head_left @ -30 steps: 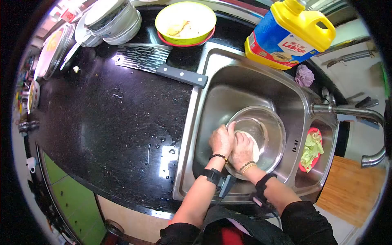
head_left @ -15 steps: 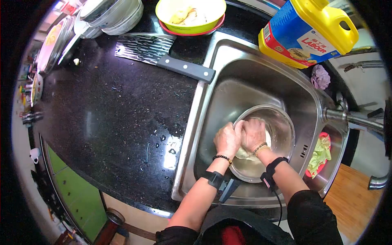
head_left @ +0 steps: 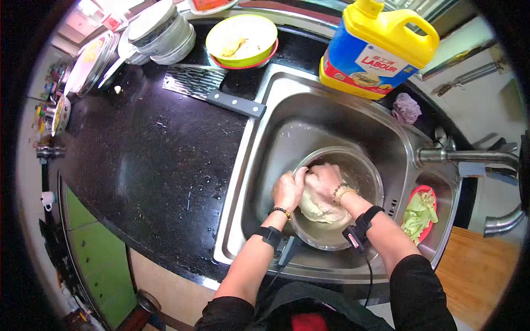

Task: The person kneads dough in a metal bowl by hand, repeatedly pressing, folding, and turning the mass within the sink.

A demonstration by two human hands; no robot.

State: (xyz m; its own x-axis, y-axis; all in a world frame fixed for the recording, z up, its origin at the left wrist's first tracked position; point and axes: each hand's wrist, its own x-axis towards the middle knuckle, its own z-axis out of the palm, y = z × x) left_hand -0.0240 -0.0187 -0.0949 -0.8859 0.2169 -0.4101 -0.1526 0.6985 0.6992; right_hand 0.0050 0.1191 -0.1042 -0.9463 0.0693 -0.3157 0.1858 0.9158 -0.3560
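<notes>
In the sink, a round steel bowl (head_left: 372,171) holds cloudy water and a pale, cream-coloured fleshy lump (head_left: 322,208), which I cannot tell the kind of. My left hand (head_left: 288,190) is closed at the bowl's left rim, its thumb over the edge and its other fingers mostly hidden. Inside the bowl, my right hand (head_left: 324,181) presses on the upper part of the lump with bent fingers. The two hands are close together, and the lump shows below them.
A cleaver (head_left: 215,94) lies on the black counter (head_left: 160,149), its handle end at the sink edge (head_left: 237,204). Behind stand a yellow-green bowl (head_left: 243,55) and a detergent jug (head_left: 381,49). The faucet (head_left: 458,156) reaches in from the right, near leaves (head_left: 419,214) in a red basket (head_left: 432,194).
The view has shifted, so everything sits differently in the frame. My right hand has moved up over the lump, and more of the lump shows below it. My left hand stays at the rim.
</notes>
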